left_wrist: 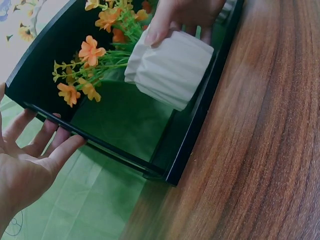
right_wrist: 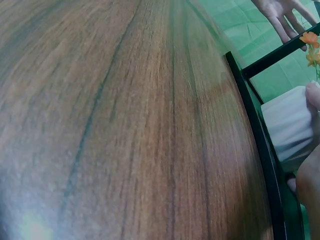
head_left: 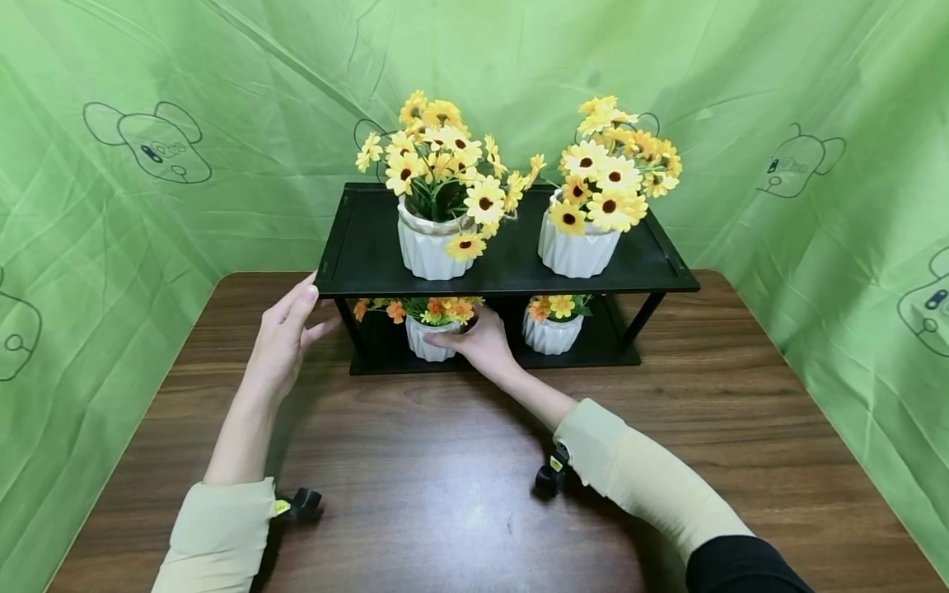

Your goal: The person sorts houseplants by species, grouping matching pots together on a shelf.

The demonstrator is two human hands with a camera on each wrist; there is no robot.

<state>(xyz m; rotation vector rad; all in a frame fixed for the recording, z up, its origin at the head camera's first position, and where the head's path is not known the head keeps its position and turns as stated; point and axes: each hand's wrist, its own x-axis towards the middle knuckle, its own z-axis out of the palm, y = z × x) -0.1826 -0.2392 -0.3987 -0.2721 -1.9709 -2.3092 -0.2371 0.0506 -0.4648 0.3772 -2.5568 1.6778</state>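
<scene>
A black two-tier shelf (head_left: 511,282) stands on the wooden table. On its lower tier, my right hand (head_left: 485,342) grips a white ribbed flower pot (head_left: 430,339) with orange and yellow flowers, thumb across the front and the other fingers partly hidden. The left wrist view shows this pot (left_wrist: 172,67) tilted in that perspective, its flowers pointing left. My left hand (head_left: 285,329) touches the shelf's left end, thumb at the upper board's front corner. Its extended fingers (left_wrist: 65,147) lie against the black side post (left_wrist: 100,146). In the right wrist view the pot (right_wrist: 290,127) shows beside the lower board.
Two white pots of yellow daisies, a left one (head_left: 433,243) and a right one (head_left: 578,243), stand on the upper board. Another white pot (head_left: 552,333) sits on the lower tier, right of my right hand. Green cloth (head_left: 282,165) hangs behind and around the table (head_left: 415,461).
</scene>
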